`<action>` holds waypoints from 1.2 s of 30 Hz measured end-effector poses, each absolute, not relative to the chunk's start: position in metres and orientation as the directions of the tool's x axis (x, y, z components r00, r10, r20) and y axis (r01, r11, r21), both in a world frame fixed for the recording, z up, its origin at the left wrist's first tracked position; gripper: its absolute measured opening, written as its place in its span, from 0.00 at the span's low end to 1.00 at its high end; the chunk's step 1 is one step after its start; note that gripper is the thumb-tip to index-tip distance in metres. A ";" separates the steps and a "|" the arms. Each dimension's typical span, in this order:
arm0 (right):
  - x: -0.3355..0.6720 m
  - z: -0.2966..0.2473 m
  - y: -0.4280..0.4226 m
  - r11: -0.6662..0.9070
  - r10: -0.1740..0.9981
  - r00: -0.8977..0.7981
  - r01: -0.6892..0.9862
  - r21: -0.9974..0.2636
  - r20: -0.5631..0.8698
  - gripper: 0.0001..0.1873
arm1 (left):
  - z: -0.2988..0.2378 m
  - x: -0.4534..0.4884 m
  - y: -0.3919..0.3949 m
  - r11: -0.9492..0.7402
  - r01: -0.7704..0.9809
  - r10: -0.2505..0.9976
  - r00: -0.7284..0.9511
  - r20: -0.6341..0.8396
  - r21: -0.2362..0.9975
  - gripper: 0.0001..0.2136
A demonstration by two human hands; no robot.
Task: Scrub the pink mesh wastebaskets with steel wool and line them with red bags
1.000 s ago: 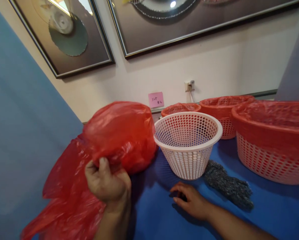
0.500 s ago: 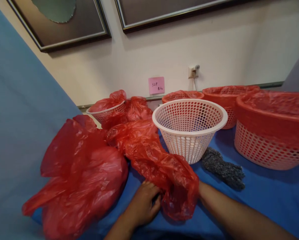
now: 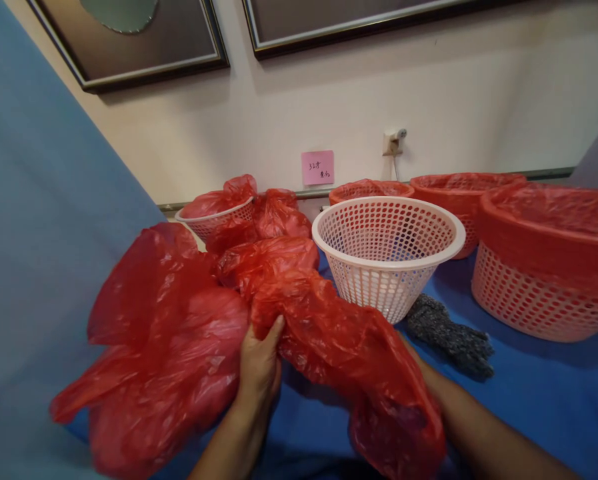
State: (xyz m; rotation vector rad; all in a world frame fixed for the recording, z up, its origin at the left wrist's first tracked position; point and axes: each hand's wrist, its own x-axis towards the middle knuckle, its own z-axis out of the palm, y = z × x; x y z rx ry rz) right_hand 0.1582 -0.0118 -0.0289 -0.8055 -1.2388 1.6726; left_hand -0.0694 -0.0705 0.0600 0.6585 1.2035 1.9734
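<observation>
Left grip (image 3: 260,363) advanced, edge of red bag (image 3: 323,317) inside

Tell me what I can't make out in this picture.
All in the head view:
- Right hand: hidden by the red plastic bag; its grip can't be told.
- Left hand: fingertips, besides the thumb's, hidden by that bag.
- Right framed picture: cut off by the top edge.
- Pink note: handwriting too small to read surely.

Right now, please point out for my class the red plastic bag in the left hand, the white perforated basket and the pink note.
Red plastic bag (image 3: 336,337): head view, its crumpled middle stretch.
White perforated basket (image 3: 379,287): head view, its front outer wall.
Pink note (image 3: 317,168): head view, middle of its written side.
</observation>
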 end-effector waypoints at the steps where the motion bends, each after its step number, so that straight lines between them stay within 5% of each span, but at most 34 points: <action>1: 0.165 -0.024 -0.012 -0.151 0.904 -0.427 -0.287 -0.946 -0.015 0.24 | 0.063 -0.071 -0.069 -0.365 -0.273 0.742 -0.663 0.101 0.890 0.24; 6: 0.196 0.000 -0.015 -0.344 0.823 -0.567 -0.447 -0.826 -0.035 0.31 | 0.073 -0.082 -0.060 -0.506 -0.085 0.597 -0.753 0.277 0.858 0.20; 11: 0.188 0.006 -0.023 -0.284 0.811 -0.579 -0.517 -0.807 0.086 0.43 | 0.070 -0.073 -0.059 -0.436 -0.015 0.664 -0.680 0.311 0.900 0.20; 14: 0.179 -0.003 -0.021 -0.219 0.879 -0.474 -0.503 -0.836 0.055 0.41 | 0.070 -0.067 -0.060 -0.400 0.032 0.696 -0.640 0.326 0.916 0.20; 21: 0.208 -0.020 -0.011 -0.072 0.994 -0.105 -0.505 -0.860 -0.021 0.24 | 0.106 -0.091 -0.051 -0.547 0.042 0.488 -0.795 0.360 0.836 0.19; 30: 0.264 -0.021 -0.013 0.022 0.972 0.197 -0.627 -0.779 -0.131 0.23 | 0.121 -0.090 -0.051 -0.495 -0.073 0.617 -0.732 0.290 0.866 0.16; 36: 0.278 -0.045 -0.009 0.067 0.927 0.354 -0.480 -0.875 -0.124 0.25 | 0.138 -0.079 -0.057 -0.454 -0.020 0.670 -0.667 0.327 0.891 0.22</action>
